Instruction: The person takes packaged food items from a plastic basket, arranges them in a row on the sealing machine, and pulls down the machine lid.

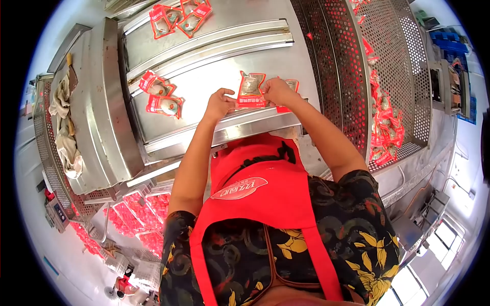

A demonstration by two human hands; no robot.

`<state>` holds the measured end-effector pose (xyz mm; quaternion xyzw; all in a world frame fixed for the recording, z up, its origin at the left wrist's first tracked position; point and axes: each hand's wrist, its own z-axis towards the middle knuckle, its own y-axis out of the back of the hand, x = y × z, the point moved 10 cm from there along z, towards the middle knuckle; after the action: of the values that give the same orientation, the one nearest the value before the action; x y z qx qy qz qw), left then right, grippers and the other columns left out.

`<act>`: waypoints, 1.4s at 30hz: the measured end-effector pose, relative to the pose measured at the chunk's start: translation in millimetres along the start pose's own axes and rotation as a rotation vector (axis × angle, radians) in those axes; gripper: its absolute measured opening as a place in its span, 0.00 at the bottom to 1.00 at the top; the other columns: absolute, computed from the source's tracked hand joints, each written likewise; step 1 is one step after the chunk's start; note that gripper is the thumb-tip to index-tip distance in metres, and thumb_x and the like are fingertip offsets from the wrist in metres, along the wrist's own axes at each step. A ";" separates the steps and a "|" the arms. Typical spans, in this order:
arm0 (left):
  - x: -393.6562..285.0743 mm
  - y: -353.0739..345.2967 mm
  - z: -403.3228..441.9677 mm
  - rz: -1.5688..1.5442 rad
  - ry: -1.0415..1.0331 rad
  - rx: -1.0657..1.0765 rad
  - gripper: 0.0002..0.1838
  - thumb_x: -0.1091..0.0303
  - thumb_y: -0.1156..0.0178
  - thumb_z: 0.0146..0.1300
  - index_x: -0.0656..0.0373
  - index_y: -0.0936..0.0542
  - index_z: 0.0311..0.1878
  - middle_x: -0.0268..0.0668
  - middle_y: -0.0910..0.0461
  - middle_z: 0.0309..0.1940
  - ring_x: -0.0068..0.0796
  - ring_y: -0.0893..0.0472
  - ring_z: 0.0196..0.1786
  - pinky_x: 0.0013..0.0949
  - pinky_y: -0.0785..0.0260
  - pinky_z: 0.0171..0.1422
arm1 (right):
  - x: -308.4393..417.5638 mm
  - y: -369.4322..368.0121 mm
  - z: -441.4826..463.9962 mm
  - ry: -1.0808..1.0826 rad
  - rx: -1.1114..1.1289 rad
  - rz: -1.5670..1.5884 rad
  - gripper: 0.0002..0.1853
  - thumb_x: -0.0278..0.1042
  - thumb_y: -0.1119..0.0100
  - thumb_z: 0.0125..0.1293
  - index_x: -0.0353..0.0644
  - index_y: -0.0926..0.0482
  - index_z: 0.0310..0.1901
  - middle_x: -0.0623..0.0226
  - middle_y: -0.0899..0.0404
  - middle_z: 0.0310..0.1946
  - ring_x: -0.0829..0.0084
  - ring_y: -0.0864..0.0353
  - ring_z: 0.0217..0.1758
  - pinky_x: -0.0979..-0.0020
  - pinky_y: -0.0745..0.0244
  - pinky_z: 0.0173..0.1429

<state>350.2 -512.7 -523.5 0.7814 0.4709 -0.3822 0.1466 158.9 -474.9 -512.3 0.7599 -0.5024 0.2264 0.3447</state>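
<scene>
A small red-and-clear sealed food packet (251, 85) lies on the steel worktop in front of me, its printed side up. My left hand (220, 105) has its fingers closed at the packet's lower left corner. On the opposite side, my right hand (278, 92) pinches the packet's right edge. A second packet (293, 85) shows partly behind my right hand, the rest of it covered. To the left, two packets (170, 106) with a rounded, egg-like item inside lie close together. Several more packets (190, 21) sit at the far side.
Raised metal rails (214, 42) cross the steel worktop (204, 74). At right, a perforated metal trough (408, 61) holds a pile of red packets (386, 122). A steel housing (109, 97) stands at left, near crumpled cloth (66, 145). Trays of red packets (138, 211) sit lower left.
</scene>
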 end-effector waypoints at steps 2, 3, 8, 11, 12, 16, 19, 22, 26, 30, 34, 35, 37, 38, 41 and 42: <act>1.5 3.2 5.4 0.016 -0.026 -0.012 0.22 0.87 0.36 0.53 0.66 0.27 0.51 0.42 0.17 0.33 0.24 0.21 0.30 0.25 0.31 0.30 | 1.3 -2.3 -0.7 0.065 -0.053 -0.052 0.07 0.22 0.34 0.55 0.35 0.25 0.30 0.62 0.21 0.18 0.75 0.19 0.17 0.72 0.30 0.18; 0.2 3.8 6.9 0.053 -0.046 -0.013 0.21 0.87 0.37 0.52 0.66 0.27 0.51 0.43 0.17 0.33 0.23 0.21 0.29 0.24 0.31 0.29 | 8.3 1.3 -2.9 0.123 -0.139 -0.168 0.05 0.22 0.36 0.55 0.37 0.23 0.32 0.60 0.19 0.24 0.66 0.18 0.25 0.65 0.27 0.27; 3.3 5.9 13.1 0.125 -0.079 -0.019 0.20 0.87 0.37 0.51 0.66 0.26 0.48 0.42 0.17 0.31 0.23 0.20 0.29 0.24 0.31 0.30 | 22.8 7.1 -9.2 0.296 -0.407 -0.348 0.10 0.19 0.36 0.48 0.38 0.25 0.33 0.58 0.20 0.25 0.59 0.17 0.30 0.62 0.24 0.35; -1.0 7.8 14.4 0.241 -0.123 -0.045 0.20 0.87 0.37 0.50 0.65 0.25 0.47 0.41 0.16 0.30 0.24 0.19 0.30 0.27 0.29 0.33 | 22.1 6.2 -8.9 0.228 -0.412 -0.352 0.13 0.20 0.35 0.46 0.38 0.25 0.35 0.57 0.20 0.26 0.54 0.19 0.34 0.60 0.25 0.39; -3.9 11.8 15.3 0.254 -0.148 -0.073 0.19 0.87 0.37 0.50 0.65 0.25 0.47 0.41 0.16 0.30 0.24 0.19 0.31 0.28 0.28 0.34 | 20.9 4.5 -6.9 0.226 -0.402 -0.325 0.13 0.20 0.35 0.46 0.39 0.26 0.35 0.58 0.20 0.27 0.56 0.18 0.34 0.61 0.25 0.39; -9.8 21.0 12.4 0.249 -0.175 -0.076 0.19 0.87 0.37 0.50 0.65 0.24 0.46 0.41 0.16 0.30 0.26 0.18 0.32 0.28 0.27 0.36 | 17.9 -2.6 -4.8 0.262 -0.288 -0.116 0.14 0.22 0.33 0.47 0.39 0.26 0.36 0.61 0.19 0.28 0.62 0.18 0.32 0.65 0.25 0.38; -6.2 6.9 4.3 0.248 -0.119 0.024 0.18 0.86 0.36 0.50 0.65 0.24 0.46 0.41 0.16 0.30 0.26 0.18 0.33 0.28 0.26 0.37 | 20.8 -0.9 -11.8 0.193 -0.209 -0.306 0.14 0.22 0.32 0.47 0.38 0.26 0.36 0.62 0.20 0.28 0.66 0.18 0.32 0.67 0.24 0.37; -1.7 0.9 5.3 0.290 -0.124 0.066 0.20 0.85 0.35 0.49 0.65 0.24 0.48 0.42 0.16 0.30 0.26 0.18 0.32 0.27 0.27 0.36 | 19.7 4.2 -18.7 0.074 -0.129 -0.231 0.12 0.22 0.34 0.50 0.38 0.25 0.36 0.62 0.20 0.28 0.66 0.18 0.34 0.66 0.24 0.37; 5.9 -5.0 13.2 0.245 -0.068 0.152 0.11 0.80 0.34 0.51 0.64 0.20 0.40 0.38 0.17 0.27 0.24 0.20 0.29 0.27 0.29 0.34 | 0.3 8.5 -9.1 0.008 -0.154 -0.059 0.10 0.23 0.36 0.52 0.39 0.25 0.37 0.60 0.19 0.29 0.62 0.17 0.35 0.65 0.24 0.38; 6.1 -16.3 13.1 0.393 -0.047 0.146 0.04 0.74 0.34 0.53 0.63 0.17 0.31 0.34 0.19 0.24 0.22 0.23 0.27 0.26 0.31 0.33 | 44.7 20.3 -49.6 0.155 -0.345 -0.472 0.11 0.27 0.35 0.54 0.40 0.25 0.39 0.59 0.19 0.32 0.55 0.19 0.37 0.60 0.24 0.41; 8.1 -8.6 17.9 0.705 -0.070 0.079 0.10 0.61 0.33 0.53 0.57 0.15 0.34 0.35 0.18 0.24 0.27 0.21 0.27 0.32 0.29 0.35 | 79.0 -0.7 -93.5 0.672 -0.393 -0.547 0.08 0.28 0.37 0.56 0.40 0.24 0.36 0.60 0.20 0.41 0.54 0.21 0.44 0.57 0.25 0.45; 9.8 -7.7 19.2 0.706 -0.068 0.076 0.10 0.61 0.33 0.53 0.57 0.15 0.34 0.35 0.18 0.24 0.27 0.21 0.27 0.32 0.29 0.35 | 73.4 -6.4 -92.9 0.674 -0.391 -0.546 0.08 0.28 0.37 0.56 0.40 0.24 0.36 0.60 0.20 0.41 0.54 0.21 0.44 0.57 0.25 0.45; 7.6 -14.3 18.9 0.757 -0.147 0.118 0.13 0.56 0.33 0.53 0.55 0.15 0.34 0.36 0.17 0.26 0.31 0.19 0.30 0.34 0.28 0.38 | 53.7 -36.2 -79.1 0.575 -0.196 -0.692 0.07 0.27 0.38 0.54 0.40 0.23 0.35 0.60 0.22 0.46 0.55 0.23 0.48 0.56 0.26 0.48; 10.6 -12.1 17.0 0.757 -0.145 0.110 0.13 0.56 0.33 0.53 0.55 0.15 0.34 0.36 0.17 0.26 0.31 0.19 0.30 0.34 0.28 0.38 | 50.0 -38.6 -79.2 0.582 -0.192 -0.692 0.07 0.27 0.38 0.54 0.40 0.23 0.35 0.60 0.22 0.46 0.55 0.23 0.48 0.56 0.26 0.48; -30.0 12.1 -35.6 0.644 -0.364 -0.100 0.11 0.58 0.34 0.57 0.57 0.16 0.35 0.39 0.17 0.30 0.38 0.18 0.35 0.38 0.27 0.42 | 63.9 -38.9 -91.8 0.750 -0.256 -0.739 0.05 0.27 0.42 0.56 0.39 0.22 0.35 0.58 0.23 0.43 0.54 0.24 0.47 0.56 0.27 0.48; -45.8 33.6 -59.8 0.615 -0.402 -0.292 0.10 0.64 0.35 0.57 0.56 0.18 0.41 0.40 0.19 0.38 0.41 0.20 0.42 0.39 0.29 0.47 | 56.1 -26.3 -105.0 0.713 -0.269 -0.728 0.04 0.26 0.45 0.57 0.39 0.22 0.34 0.58 0.24 0.40 0.53 0.24 0.47 0.56 0.27 0.48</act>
<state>394.1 -523.3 -454.5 0.7667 0.2264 -0.3948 0.4529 205.4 -423.3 -412.0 0.7101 -0.0822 0.2700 0.6450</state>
